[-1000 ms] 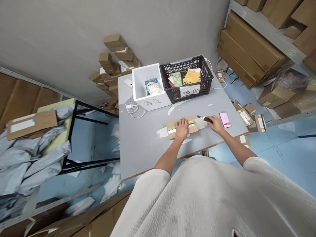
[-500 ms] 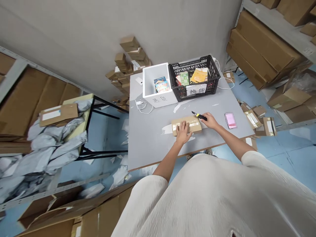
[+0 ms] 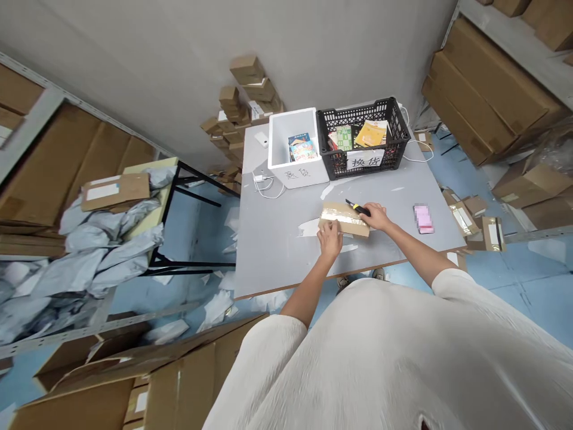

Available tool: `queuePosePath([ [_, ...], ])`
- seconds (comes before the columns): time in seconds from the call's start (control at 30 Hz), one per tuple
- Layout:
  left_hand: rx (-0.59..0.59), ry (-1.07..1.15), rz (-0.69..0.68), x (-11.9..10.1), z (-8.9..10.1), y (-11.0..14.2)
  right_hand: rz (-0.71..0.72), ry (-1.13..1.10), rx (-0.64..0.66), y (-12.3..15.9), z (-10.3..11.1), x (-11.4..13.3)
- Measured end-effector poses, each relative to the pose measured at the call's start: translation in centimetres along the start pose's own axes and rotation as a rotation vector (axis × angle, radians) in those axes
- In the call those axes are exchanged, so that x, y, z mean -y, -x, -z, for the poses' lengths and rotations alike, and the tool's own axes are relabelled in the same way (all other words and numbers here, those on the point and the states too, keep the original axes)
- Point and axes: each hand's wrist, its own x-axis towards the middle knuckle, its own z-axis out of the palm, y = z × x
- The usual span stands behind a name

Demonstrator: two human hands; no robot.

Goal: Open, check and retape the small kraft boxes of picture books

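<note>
A small taped cardboard parcel [image 3: 344, 217] lies on the grey table [image 3: 277, 239]. My left hand [image 3: 330, 237] grips its near left corner, fingers curled on the edge. In my right hand [image 3: 376, 216] is a yellow-and-black utility knife [image 3: 357, 208], fingers closed round it, with the blade end over the parcel's top right part.
A phone [image 3: 422, 217] lies right of my right hand. At the table's back stand a white foam box [image 3: 299, 150] and a black plastic crate [image 3: 362, 138] holding books. Small cartons pile against the wall; grey mailer bags [image 3: 102, 251] heap on the left; large cartons fill shelves right.
My right hand brought the knife from beside the phone onto the parcel. My left hand slid from the parcel's top to its near left corner, and the parcel turned slightly.
</note>
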Motion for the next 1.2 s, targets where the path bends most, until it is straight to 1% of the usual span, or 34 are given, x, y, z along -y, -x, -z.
queuePosePath([
  [0.03, -0.010, 0.037, 0.060, -0.2, -0.2, -0.5, -0.027, 0.005, -0.009, 0.4, 0.3, -0.3],
  [0.1, 0.019, 0.139, 0.144, -0.6, -0.6, -1.6, -0.068, 0.007, -0.026, 1.1, 0.8, -0.8],
  [0.2, 0.083, 0.262, 0.168, -1.4, -1.2, -3.4, -0.113, -0.012, -0.049, 2.4, 0.9, -1.3],
  [0.3, 0.074, 0.275, 0.114, -1.9, -1.4, -4.7, -0.143, -0.108, -0.038, 3.7, 0.3, -1.3],
  [0.4, 0.096, 0.236, 0.050, -2.0, -1.2, -5.7, -0.139, -0.257, 0.030, 4.7, -0.7, -0.8],
  [0.5, 0.096, 0.180, 0.041, -2.4, -0.8, -6.2, -0.149, -0.339, 0.071, 5.3, -1.3, -0.3],
  [0.57, 0.068, 0.142, 0.032, -3.1, -0.7, -6.1, -0.165, -0.355, 0.042, 5.5, -1.3, -0.3],
  [0.63, 0.055, 0.116, -0.004, -4.2, -0.6, -5.8, -0.183, -0.363, -0.025, 5.4, -0.8, -0.7],
  [0.73, 0.088, 0.074, -0.115, -5.8, -0.8, -5.1, -0.239, -0.381, -0.111, 5.0, 0.0, -1.6],
  [0.83, 0.153, 0.016, -0.214, -6.6, -1.0, -4.5, -0.295, -0.385, -0.158, 4.5, 0.4, -2.3],
  [0.93, 0.227, -0.028, -0.273, -5.8, -0.7, -4.3, -0.287, -0.380, -0.206, 4.1, 0.3, -2.5],
  [1.03, 0.307, -0.071, -0.388, -4.0, 0.2, -4.6, -0.258, -0.388, -0.239, 3.8, 0.0, -2.5],
  [1.13, 0.350, -0.097, -0.494, -2.1, 1.3, -4.9, -0.274, -0.437, -0.203, 3.8, -0.5, -2.0],
  [1.2, 0.333, -0.106, -0.495, -1.2, 1.8, -5.0, -0.301, -0.496, -0.149, 3.8, -0.9, -1.4],
])
